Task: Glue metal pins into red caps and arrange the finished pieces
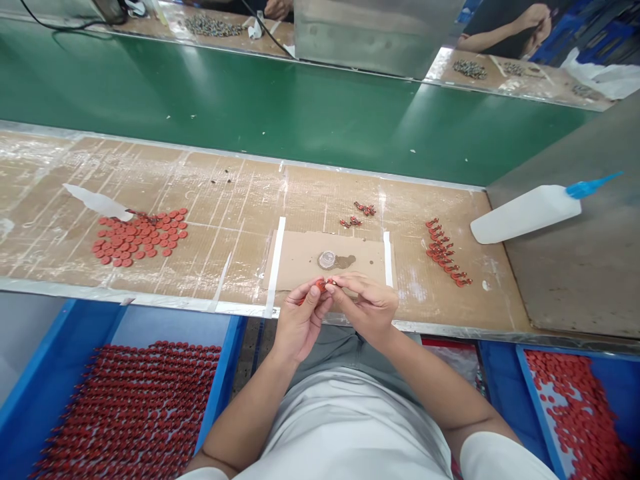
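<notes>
Red round part (321, 285) sits between both hands at the fingertips, pinched by left hand (303, 321), right hand (369, 303) meeting its right side, grip too small to tell, long axis unclear. Just beyond, round clear dish (327, 259) on flat brown cardboard (299, 257); leftward, matte red discs (125, 243) heaped, far right smooth white bottle (530, 212)

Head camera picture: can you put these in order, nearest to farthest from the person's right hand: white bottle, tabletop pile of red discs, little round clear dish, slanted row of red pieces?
From the right hand:
1. Little round clear dish, just beyond it, slightly left.
2. Slanted row of red pieces, to its right.
3. White bottle, farther right.
4. Pile of red discs, far left.
</notes>
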A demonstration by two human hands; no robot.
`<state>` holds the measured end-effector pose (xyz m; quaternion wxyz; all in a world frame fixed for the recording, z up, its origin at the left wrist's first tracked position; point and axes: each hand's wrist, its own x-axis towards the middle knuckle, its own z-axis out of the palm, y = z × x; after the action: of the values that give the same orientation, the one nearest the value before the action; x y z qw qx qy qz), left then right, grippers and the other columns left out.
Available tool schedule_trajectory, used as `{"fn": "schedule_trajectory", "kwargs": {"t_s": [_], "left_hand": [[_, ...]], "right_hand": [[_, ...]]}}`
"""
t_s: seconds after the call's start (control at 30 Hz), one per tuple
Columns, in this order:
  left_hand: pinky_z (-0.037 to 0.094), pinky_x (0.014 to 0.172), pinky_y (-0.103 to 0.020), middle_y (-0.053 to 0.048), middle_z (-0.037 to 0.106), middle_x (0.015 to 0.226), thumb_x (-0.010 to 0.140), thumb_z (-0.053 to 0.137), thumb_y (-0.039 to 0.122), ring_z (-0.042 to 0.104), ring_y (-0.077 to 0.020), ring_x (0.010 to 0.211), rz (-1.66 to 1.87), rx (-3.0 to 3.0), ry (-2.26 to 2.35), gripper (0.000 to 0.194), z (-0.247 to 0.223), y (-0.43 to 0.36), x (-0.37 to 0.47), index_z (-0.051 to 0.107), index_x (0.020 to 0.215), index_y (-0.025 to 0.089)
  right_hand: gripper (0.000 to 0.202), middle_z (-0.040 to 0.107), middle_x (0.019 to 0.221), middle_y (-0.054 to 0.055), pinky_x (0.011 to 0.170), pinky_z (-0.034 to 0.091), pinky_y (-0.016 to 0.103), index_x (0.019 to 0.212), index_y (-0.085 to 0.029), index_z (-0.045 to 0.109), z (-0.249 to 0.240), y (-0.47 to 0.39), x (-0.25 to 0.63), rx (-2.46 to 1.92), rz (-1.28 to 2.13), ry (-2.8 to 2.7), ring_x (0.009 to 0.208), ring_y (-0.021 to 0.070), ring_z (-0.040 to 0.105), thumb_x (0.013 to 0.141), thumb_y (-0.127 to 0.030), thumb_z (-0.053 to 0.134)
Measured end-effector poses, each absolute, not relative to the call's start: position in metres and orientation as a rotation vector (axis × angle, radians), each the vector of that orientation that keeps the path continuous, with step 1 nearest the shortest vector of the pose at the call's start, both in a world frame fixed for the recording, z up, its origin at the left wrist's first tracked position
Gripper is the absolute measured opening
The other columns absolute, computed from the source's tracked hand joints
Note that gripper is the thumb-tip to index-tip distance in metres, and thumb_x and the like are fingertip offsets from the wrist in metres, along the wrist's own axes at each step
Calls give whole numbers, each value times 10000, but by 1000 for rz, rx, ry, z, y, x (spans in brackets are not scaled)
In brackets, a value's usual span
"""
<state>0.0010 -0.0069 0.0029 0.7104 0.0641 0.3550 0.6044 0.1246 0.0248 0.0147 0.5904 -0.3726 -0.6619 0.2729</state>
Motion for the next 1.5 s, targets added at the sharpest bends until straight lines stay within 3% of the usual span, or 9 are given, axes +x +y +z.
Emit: {"fn": "schedule_trajectory", "kwargs": {"t_s": [0.33,0.63,1.1,1.33,1.5], "left_hand": [[577,735,-175,-38,756,882,711,758,211,705,-109,771,1373,229,844,179,1,-8,-2,744,887,184],[585,756,-216,-53,755,891,697,768,210,706,-132,808,1357,321,874,185,6,-9,0,749,879,188],[563,721,-182,-20,743,828,696,767,214,693,-92,751,1383,333,903,118,11,-9,11,702,786,173],[567,808,-263,-24,746,867,699,760,198,697,-132,834,1400,397,927,115,14,-14,18,711,803,190],[577,795,-312,-21,745,843,672,779,210,699,-153,824,1412,408,959,128,15,-13,22,702,774,190]], "right_hand": [[297,753,837,19,704,607,315,965,-272,724,23,27,124,-835,635,-1594,755,169,712,730,-90,714],[350,752,862,23,742,599,334,993,-269,720,24,25,134,-797,592,-1627,797,177,707,707,-69,734],[301,756,807,16,695,591,290,964,-249,718,26,29,148,-768,461,-1703,756,164,712,708,-92,741],[365,756,840,5,707,591,310,1005,-288,704,15,27,156,-784,468,-1706,775,174,716,696,-99,747],[299,755,829,2,711,593,306,977,-289,705,13,26,160,-824,473,-1700,767,171,718,721,-139,735]]}}
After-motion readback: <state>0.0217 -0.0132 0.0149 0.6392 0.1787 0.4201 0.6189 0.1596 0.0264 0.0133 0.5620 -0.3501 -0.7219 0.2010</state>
